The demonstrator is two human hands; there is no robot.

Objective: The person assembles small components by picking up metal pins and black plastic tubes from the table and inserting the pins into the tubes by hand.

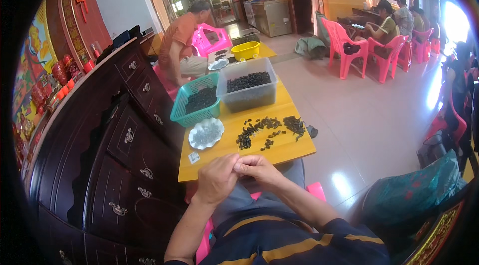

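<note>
My left hand [216, 177] and my right hand [258, 169] meet just over the near edge of a yellow table [224, 148]. Their fingers are closed and pressed together at the tips; whatever lies between them is too small or hidden to name. Beyond them, small dark pieces [245, 138] are scattered in a loose arc on the tabletop. A denser pile of longer dark pieces [294, 125] lies at the right edge. To the left stands a white scalloped dish [205, 133] with small clear pieces in it. A small white square packet [193, 157] lies near it.
A green basket [195, 121] and a clear plastic bin [248, 100], both holding dark pieces, stand farther back. A dark wooden cabinet [107, 160] borders the table's left. Another person [178, 40] sits beyond, near a yellow tub [245, 50]. A teal bag [414, 185] stands right.
</note>
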